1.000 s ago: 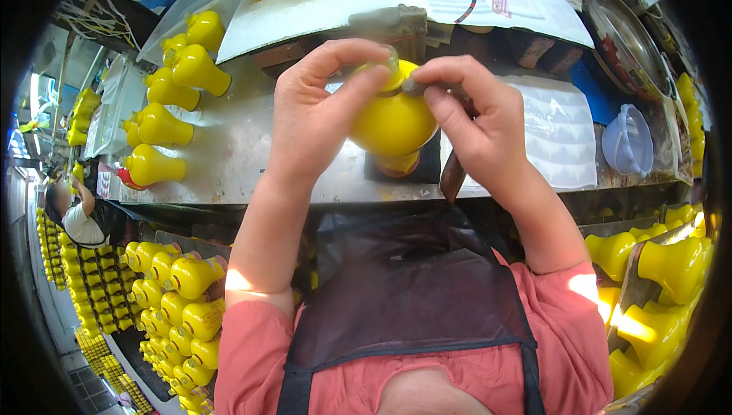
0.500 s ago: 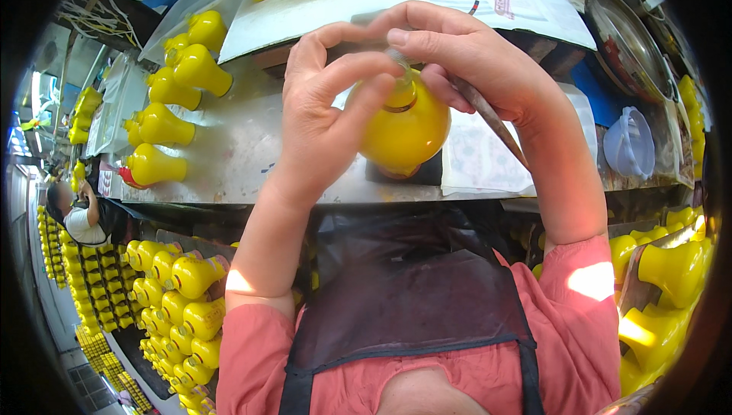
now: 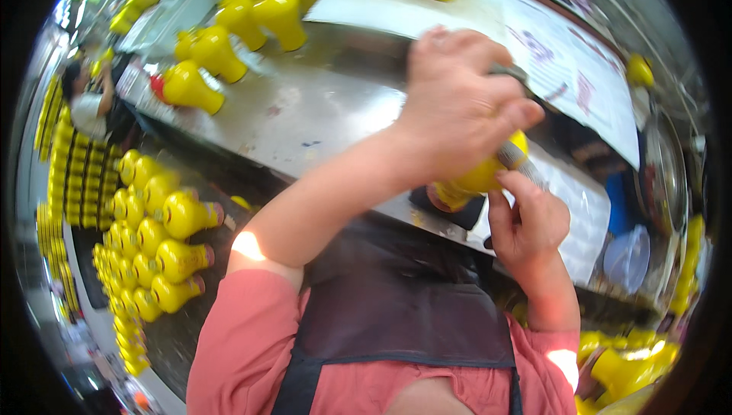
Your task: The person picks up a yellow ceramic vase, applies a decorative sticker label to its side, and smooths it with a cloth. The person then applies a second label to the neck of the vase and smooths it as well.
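A glossy yellow bottle (image 3: 482,177) stands on a dark pad (image 3: 462,211) near the worktable's front edge. My left hand (image 3: 465,102) is curled over the bottle's top, hiding the neck. Past its fingers shows a grey piece (image 3: 508,73), too blurred to name. Low on the bottle's right side, my right hand (image 3: 532,221) has thumb and forefinger bent in beside a grey strip-like tool (image 3: 522,162), which it seems to pinch. White printed sheets (image 3: 568,213) lie to the right of the bottle.
Several yellow bottles (image 3: 278,19) stand along the table's left end, one with a red part. Stacked rows of yellow bottles (image 3: 156,240) fill the lower left. A blue-white basket (image 3: 627,259) and a round metal pan (image 3: 665,171) are at right. Far left, another person (image 3: 91,102) sits.
The view has turned, so the table slants. My left hand has moved from beside the bottle's neck to over its top. My right hand has dropped from the neck to the bottle's lower right side.
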Tool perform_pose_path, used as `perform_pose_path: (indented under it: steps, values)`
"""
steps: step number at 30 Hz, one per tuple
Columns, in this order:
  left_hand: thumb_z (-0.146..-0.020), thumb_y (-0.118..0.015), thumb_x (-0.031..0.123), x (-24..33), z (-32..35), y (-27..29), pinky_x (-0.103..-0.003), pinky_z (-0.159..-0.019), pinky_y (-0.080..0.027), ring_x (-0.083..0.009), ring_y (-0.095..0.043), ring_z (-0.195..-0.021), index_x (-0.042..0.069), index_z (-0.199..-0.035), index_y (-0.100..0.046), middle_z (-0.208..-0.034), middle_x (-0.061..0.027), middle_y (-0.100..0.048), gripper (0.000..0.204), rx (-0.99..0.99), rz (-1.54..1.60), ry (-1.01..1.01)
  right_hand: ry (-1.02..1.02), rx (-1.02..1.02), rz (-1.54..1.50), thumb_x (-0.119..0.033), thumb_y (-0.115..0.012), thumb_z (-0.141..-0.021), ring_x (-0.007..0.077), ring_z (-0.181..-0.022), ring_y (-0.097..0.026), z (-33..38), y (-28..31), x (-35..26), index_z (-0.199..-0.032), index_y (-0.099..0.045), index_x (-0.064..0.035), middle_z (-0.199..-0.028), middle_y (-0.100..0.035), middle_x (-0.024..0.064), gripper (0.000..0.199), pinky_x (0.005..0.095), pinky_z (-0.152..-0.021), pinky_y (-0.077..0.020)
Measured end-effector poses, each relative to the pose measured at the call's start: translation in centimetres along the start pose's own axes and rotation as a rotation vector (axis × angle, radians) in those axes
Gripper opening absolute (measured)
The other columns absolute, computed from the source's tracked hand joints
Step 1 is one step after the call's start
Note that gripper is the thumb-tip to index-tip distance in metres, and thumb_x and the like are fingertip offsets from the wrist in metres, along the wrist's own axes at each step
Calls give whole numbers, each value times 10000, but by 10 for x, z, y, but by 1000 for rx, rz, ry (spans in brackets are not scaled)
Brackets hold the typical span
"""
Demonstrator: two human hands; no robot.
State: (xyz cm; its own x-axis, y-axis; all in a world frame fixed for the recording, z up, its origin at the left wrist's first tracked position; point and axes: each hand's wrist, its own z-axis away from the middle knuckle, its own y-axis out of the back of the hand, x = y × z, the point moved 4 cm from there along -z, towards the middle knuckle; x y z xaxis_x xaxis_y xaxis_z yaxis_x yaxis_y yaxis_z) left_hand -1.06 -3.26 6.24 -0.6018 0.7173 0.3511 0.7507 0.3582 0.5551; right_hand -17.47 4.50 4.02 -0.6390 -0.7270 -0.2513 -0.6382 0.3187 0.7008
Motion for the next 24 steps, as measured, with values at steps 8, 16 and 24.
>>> perform_pose_path:
  steps: [8,16,24]
  values:
    - [-811,-784,316,14,13,25,-565,-1068,-357,-279,-611,-1079,135,-804,-757,-1000,-43,-686,183,-38,-142,42,-269,32,-403,54,-704,-925,57,-534,-511,-5,5,47,-1035,-704,-21,-831,-677,24,132,221,-504,-377]
    - [-777,-833,217,16,102,120,-453,-958,-414,-272,-622,-948,104,-792,-719,-919,-48,-678,162,141,-123,299,-439,-206,-1027,-109,-644,-1047,29,-436,-401,-30,-26,86,-1113,-648,-18,-853,-683,73,113,186,-423,-281]
    - [-761,-822,132,57,223,236,-436,-967,-434,-293,-630,-897,79,-773,-692,-904,-72,-700,141,147,-739,668,-807,-337,-1161,-507,-433,-1122,76,-432,-421,-64,-89,60,-1107,-656,-46,-853,-682,65,512,210,-404,-306]
